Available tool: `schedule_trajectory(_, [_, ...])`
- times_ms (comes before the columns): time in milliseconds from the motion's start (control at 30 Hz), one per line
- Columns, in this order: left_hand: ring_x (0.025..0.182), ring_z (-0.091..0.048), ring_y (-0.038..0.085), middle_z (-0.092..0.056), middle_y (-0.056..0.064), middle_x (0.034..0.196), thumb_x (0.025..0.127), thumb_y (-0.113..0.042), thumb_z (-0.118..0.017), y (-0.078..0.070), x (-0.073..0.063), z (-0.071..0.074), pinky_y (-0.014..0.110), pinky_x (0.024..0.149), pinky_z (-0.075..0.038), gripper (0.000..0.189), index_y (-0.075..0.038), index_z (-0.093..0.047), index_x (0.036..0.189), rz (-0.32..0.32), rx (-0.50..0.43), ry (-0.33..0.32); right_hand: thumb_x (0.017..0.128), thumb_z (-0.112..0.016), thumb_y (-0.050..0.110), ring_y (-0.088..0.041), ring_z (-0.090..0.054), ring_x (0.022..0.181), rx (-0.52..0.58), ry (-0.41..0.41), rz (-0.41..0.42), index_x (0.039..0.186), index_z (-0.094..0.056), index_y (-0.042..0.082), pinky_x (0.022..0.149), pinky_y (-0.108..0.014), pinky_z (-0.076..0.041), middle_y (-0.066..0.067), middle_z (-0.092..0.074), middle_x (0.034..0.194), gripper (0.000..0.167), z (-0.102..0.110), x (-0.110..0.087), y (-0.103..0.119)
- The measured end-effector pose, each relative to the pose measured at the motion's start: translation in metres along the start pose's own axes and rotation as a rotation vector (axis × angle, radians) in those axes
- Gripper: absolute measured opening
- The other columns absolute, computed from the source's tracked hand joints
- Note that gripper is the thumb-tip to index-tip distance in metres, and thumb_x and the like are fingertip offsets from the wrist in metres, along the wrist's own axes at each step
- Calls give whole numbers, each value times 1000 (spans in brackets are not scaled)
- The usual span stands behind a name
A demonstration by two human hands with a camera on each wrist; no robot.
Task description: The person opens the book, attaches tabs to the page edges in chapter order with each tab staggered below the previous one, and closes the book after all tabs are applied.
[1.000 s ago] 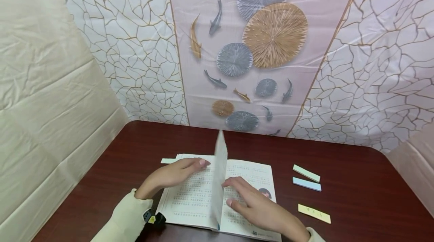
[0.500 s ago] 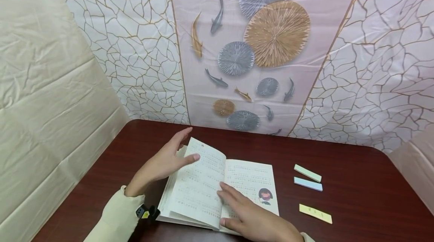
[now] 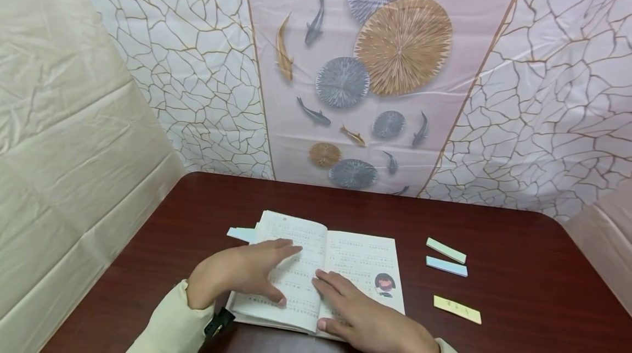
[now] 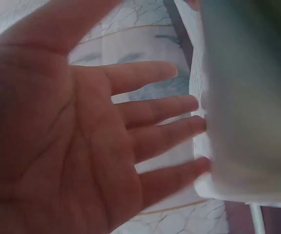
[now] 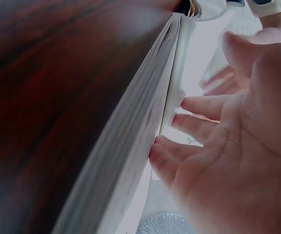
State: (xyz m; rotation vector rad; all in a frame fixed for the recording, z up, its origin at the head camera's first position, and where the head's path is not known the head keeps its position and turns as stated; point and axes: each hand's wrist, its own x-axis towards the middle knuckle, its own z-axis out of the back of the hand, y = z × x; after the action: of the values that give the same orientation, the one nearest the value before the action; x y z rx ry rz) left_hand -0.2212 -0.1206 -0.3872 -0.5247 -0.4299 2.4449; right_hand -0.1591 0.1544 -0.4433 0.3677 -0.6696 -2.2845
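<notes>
An opened book [image 3: 362, 251] with printed text lies on the dark red table, a small round picture on its right page. Spread over the left page is my left hand [image 3: 244, 272], its fingers apart and fairly straight; the left wrist view shows the fingertips [image 4: 201, 124] at the page surface. My right hand [image 3: 362, 312] rests near the spine, fingertips touching the inner part of the right page. In the right wrist view the fingertips [image 5: 162, 153] meet the paper above the thick page edges. Neither hand grips anything. A pale blue sticky tab [image 3: 241, 234] sticks out past the book's left edge.
Right of the book on the table [image 3: 523, 281] lie three strips: a green one [image 3: 446, 250], a blue one [image 3: 446, 266] and a yellow one [image 3: 457, 309] with faint writing. A patterned cloth [image 3: 345, 84] hangs behind the table, and a beige cloth [image 3: 74, 150] on the left.
A page that stood upright at the spine has come over to the left and now lies flat. My left hand rose to the page's outer side, then came down on top of it.
</notes>
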Motion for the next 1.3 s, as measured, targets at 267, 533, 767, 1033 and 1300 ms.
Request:
schedule_trajectory(267, [150,-43,34,-44,17,163,85,-39,-89,-12,15,-28,55,115,-44,81,-11,-55,153,40,54,-88,110,-45,55,-30,-24,160,-29,25,-9,168,-31,16,125,-51,-30,1,-25,175,71,2,0,1])
schedule_trajectory(533, [152,-42,31,-40,12,167,86,-41,-88,-16,21,-39,52,116,-44,87,-9,-50,157,78,64,-86,110,-51,49,-29,-26,160,-13,54,-6,166,-35,16,125,-48,-32,1,-27,174,67,5,4,-1])
schedule_trajectory(767, [151,-45,27,-43,9,166,85,-46,-88,-16,27,-40,48,115,-45,87,-13,-52,157,82,126,-65,107,-63,39,-40,-37,152,19,-102,-123,158,-47,8,116,-64,-38,-18,-39,165,62,21,2,-13])
schedule_trajectory(1033, [153,-41,24,-41,7,168,84,-47,-88,-17,31,-40,46,117,-44,88,-14,-52,157,114,142,-38,94,-81,37,-56,-26,152,-153,-189,-467,159,-39,-5,117,-71,-31,-33,-34,162,88,47,-2,-51])
schedule_trajectory(1300, [154,-39,24,-39,5,169,85,-46,-87,-18,30,-42,50,116,-45,87,-15,-51,158,123,117,-33,89,-82,51,-60,-25,150,-199,-150,-546,160,-32,-9,115,-74,-29,-35,-35,161,106,54,-8,-70])
